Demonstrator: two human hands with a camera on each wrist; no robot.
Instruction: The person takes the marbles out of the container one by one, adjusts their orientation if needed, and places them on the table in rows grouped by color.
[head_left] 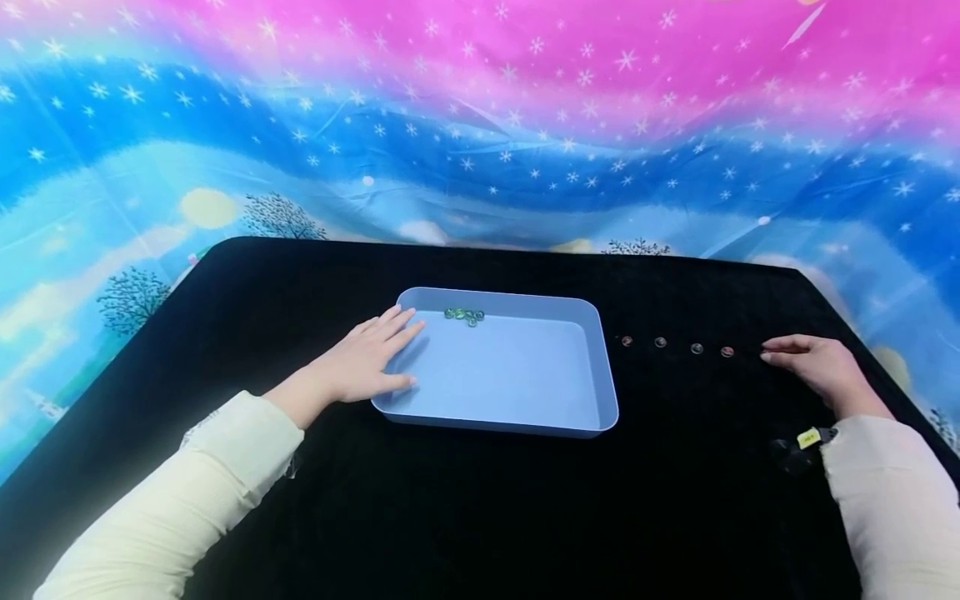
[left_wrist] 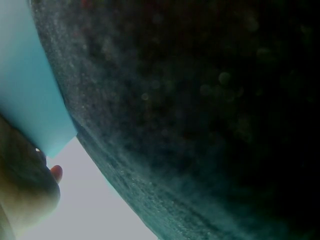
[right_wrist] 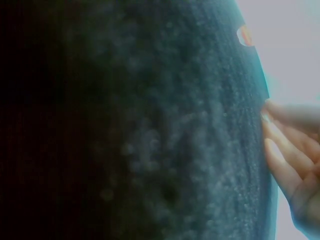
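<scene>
A light blue rectangular tray (head_left: 502, 367) lies on the black cloth, with several green glass marbles (head_left: 464, 315) clustered near its back left corner. My left hand (head_left: 367, 358) rests over the tray's left rim, fingers spread and straight. To the right of the tray, several clear glass marbles (head_left: 697, 348) with coloured cores form a spaced row. At the row's right end my right hand (head_left: 817, 367) pinches a small marble between thumb and fingertips, close to the cloth; the fingers mostly hide it. In the right wrist view one marble (right_wrist: 244, 36) shows beyond the fingertips (right_wrist: 272, 147).
Black cloth (head_left: 480, 517) covers the table. Behind it hangs a pink and blue backdrop (head_left: 480, 125) with snowflakes and trees. A dark device with a yellow label (head_left: 808, 438) sits at the right sleeve (head_left: 892, 492).
</scene>
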